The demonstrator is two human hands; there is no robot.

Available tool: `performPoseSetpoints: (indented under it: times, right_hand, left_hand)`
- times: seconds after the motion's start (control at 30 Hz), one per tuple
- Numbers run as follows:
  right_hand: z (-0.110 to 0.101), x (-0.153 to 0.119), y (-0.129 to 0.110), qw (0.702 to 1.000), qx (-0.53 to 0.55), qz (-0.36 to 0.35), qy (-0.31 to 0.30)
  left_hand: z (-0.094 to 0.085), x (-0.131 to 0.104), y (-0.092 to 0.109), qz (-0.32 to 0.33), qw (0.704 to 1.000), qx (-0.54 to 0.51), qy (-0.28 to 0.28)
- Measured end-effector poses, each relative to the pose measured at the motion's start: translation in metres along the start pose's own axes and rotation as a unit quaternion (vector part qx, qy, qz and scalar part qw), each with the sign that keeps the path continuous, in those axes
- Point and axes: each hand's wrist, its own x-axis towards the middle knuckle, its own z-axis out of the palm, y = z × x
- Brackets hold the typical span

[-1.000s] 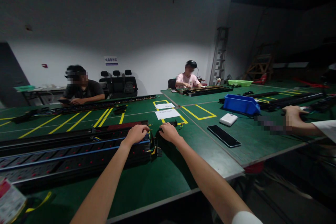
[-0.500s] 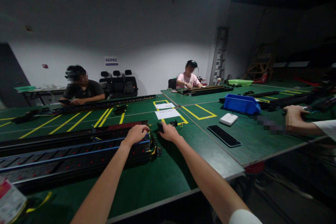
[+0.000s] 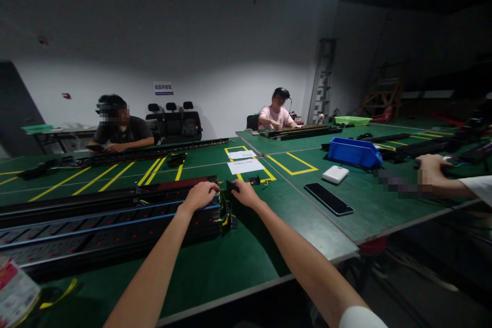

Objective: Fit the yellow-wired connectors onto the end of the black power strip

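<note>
Long black strips with blue edges and red dots point(image 3: 154, 225) lie side by side at the left, with yellow wires and a black connector point(image 3: 232, 222) at their right end. My left hand point(image 3: 200, 196) rests on that end, its fingers curled over the edge of a strip. Just to the right, my right hand point(image 3: 246, 195) pinches a small black piece point(image 3: 231, 186) between thumb and fingers, close to the strip ends. A small black part point(image 3: 254, 181) lies on the green table beyond my right hand.
A phone point(image 3: 328, 199), a white box-shaped device point(image 3: 335, 175) and a blue bin point(image 3: 354, 152) stand to the right. White paper sheets point(image 3: 246, 166) lie ahead. Another person's hand point(image 3: 432, 169) is at the far right. Two people sit across the tables, near more strips point(image 3: 303, 132).
My right hand has shifted slightly left, and the black piece in it is now tilted nearer to the strip ends. My left hand has hardly moved.
</note>
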Motion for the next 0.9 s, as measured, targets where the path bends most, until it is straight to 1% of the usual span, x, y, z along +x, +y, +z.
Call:
performPoseSetpoints:
  times: [0.13, 0.2, 0.3, 0.5, 0.67, 0.8, 0.9]
  right_hand:
    - [0.011, 0.002, -0.005, 0.996, 0.069, -0.049, -0.007]
    - [0.013, 0.002, -0.009, 0.993, 0.094, -0.069, -0.013]
    - [0.012, 0.001, -0.015, 0.991, 0.107, -0.079, -0.026]
    - [0.011, -0.001, -0.024, 0.99, 0.114, -0.073, -0.049]
    - [0.015, 0.002, -0.025, 0.979, 0.179, -0.063, -0.07]
    - [0.017, 0.005, -0.025, 0.969, 0.229, -0.045, -0.078]
    - [0.018, 0.004, -0.025, 0.965, 0.246, -0.039, -0.087]
  left_hand:
    - [0.002, 0.001, 0.0, -0.002, 1.0, 0.011, -0.004]
    - [0.002, 0.001, 0.0, -0.005, 1.0, 0.014, -0.008]
    - [0.002, 0.001, 0.001, -0.01, 1.0, 0.018, -0.013]
    - [0.001, 0.0, 0.002, -0.016, 1.0, 0.003, -0.006]
    - [-0.002, -0.001, 0.002, -0.023, 0.999, -0.029, 0.012]
    - [-0.004, -0.001, 0.002, -0.029, 0.998, -0.047, 0.012]
    - [-0.004, -0.001, 0.003, -0.031, 0.997, -0.064, 0.009]
